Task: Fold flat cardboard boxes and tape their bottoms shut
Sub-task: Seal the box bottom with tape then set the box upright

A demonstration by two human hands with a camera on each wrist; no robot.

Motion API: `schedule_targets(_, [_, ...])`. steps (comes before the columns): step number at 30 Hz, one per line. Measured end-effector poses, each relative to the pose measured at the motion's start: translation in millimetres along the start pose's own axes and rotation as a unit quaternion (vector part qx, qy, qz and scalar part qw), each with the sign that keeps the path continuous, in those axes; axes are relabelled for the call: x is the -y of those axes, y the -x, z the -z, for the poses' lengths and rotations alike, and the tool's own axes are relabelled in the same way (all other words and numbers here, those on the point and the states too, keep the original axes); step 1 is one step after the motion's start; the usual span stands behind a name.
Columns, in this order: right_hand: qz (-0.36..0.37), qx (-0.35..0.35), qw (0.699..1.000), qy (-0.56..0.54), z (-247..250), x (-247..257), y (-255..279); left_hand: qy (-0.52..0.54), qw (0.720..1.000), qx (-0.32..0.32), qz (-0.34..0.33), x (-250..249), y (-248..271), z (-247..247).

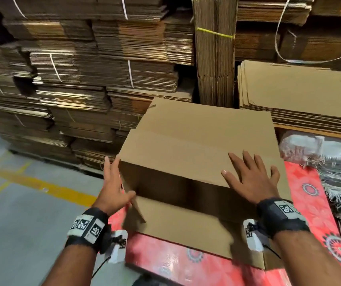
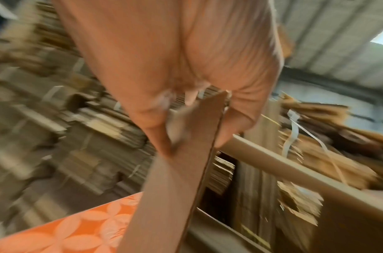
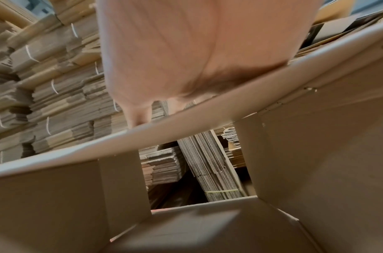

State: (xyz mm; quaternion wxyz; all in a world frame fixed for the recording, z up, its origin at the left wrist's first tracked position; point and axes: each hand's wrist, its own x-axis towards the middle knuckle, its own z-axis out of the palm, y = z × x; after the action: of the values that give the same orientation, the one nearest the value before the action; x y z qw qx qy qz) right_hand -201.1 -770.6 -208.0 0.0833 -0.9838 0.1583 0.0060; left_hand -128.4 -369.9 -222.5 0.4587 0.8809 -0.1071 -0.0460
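A brown cardboard box [image 1: 196, 137] lies on its side on the red patterned table [image 1: 310, 203], its open end facing me. Its lower flap [image 1: 186, 223] lies flat on the table. My left hand [image 1: 114, 182] is at the box's left edge. Its fingers run up the outside and its thumb is on the left side flap [image 1: 137, 209]. In the left wrist view that flap [image 2: 182, 171] sits between thumb and fingers of the left hand [image 2: 164, 68]. My right hand [image 1: 250, 178] presses flat, fingers spread, on the top panel near the front edge. The right wrist view looks under the right hand [image 3: 197, 51] into the hollow box [image 3: 316, 154].
Strapped bundles of flat cardboard [image 1: 83, 79] are stacked high behind and to the left. An upright bundle [image 1: 215, 58] stands behind the box, and a pile of flat boxes [image 1: 299, 96] lies at the right. Loose strapping and plastic [image 1: 330, 162] sit beside the table. Grey floor with yellow lines [image 1: 21, 203] lies left.
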Motion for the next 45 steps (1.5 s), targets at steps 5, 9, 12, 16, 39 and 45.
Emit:
schedule_targets(5, [0.008, -0.003, 1.0, -0.003, 1, 6, 0, 0.245, 0.962, 0.11, 0.058, 32, 27, 49])
schedule_targets(9, [0.034, 0.021, 0.999, -0.012, -6, 40, -2, 0.36, 0.922, 0.043, 0.136, 60, 26, 71])
schedule_targets(12, [0.074, 0.048, 0.996, -0.011, -33, 87, -5, 0.438, 0.869, -0.094, 0.212, 98, 22, 71])
schedule_targets(16, [0.122, 0.164, 0.979, -0.011, -98, 147, -9, 0.345, 0.838, -0.248, 0.342, 151, 20, 56])
schedule_targets(39, [-0.033, -0.008, 0.999, 0.037, -145, 191, 34, -0.382, 0.899, 0.173, -0.13, 114, -50, 14])
schedule_targets(45, [-0.037, 0.161, 0.986, 0.011, -204, 178, 114, -0.435, 0.836, 0.322, -0.092, 149, 4, -19])
